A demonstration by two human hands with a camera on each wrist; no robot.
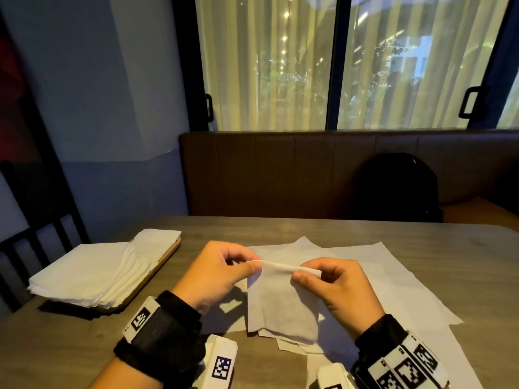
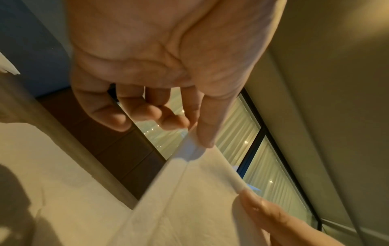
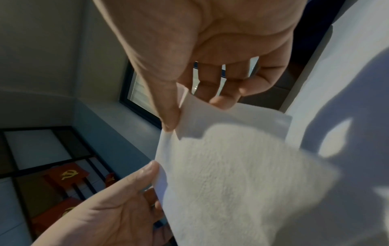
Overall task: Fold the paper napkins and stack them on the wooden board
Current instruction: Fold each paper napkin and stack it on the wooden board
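A white paper napkin (image 1: 282,301) hangs folded in the air above the table, its folded top edge stretched between both hands. My left hand (image 1: 248,266) pinches the left end of that edge between thumb and fingers (image 2: 202,133). My right hand (image 1: 302,275) pinches the right end, thumb (image 3: 170,119) on the paper (image 3: 231,174). Several unfolded napkins (image 1: 393,279) lie flat on the table under the hands. At the left, a wooden board (image 1: 165,262) carries a stack of folded napkins (image 1: 92,273).
The grey-brown table (image 1: 309,228) runs to a brown padded bench (image 1: 280,175) at the far side, where a black backpack (image 1: 398,186) sits. A dark chair (image 1: 33,242) stands at the left. Windows with curtains are behind.
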